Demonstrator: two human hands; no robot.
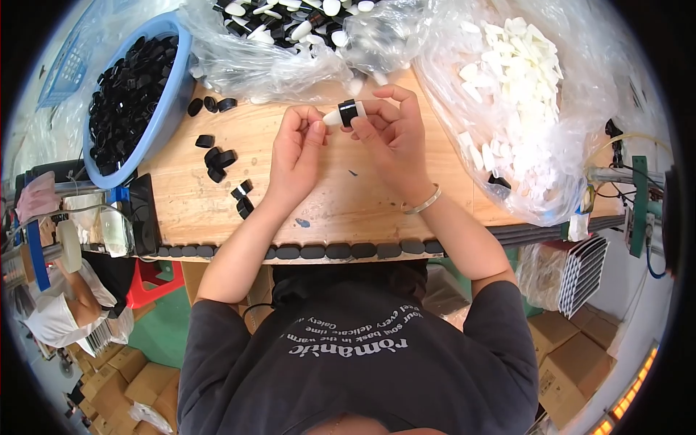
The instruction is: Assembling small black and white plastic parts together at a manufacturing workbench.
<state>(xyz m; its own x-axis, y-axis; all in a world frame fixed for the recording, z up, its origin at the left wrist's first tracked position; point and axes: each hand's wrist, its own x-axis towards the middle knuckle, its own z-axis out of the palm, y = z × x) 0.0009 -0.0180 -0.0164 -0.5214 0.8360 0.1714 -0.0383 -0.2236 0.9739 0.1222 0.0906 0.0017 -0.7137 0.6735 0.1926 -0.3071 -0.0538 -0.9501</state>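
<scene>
I have both hands raised over the wooden surface (341, 196), close together, working on one small part between them. The left hand (296, 148) is curled, its thumb and forefinger pinching the tapered end of a white piece (332, 119). A black ring (349, 113) sits around that piece, with white showing on either side of it. The right hand (395, 141) pinches from the other side, its thumb against the lower part of the ring; another of its fingers is bent and lifted clear. A pale bracelet (426, 201) circles the wrist just below it.

Left of the left hand I see loose black rings (227, 157) scattered in small groups, some touching one another. Farther left and up from that hand stands a blue basin (187, 72) heaped with more black rings. Beyond both hands, a clear plastic bag (268, 76) lies open, holding black and white parts mixed together. To the right of the right hand, another plastic bag (442, 72) spreads over the surface with a pile of white pieces (522, 65) in it. Nearer the body than either hand, a row of dark rounded pads (337, 251) runs along the surface's front edge, beneath the forearms.
</scene>
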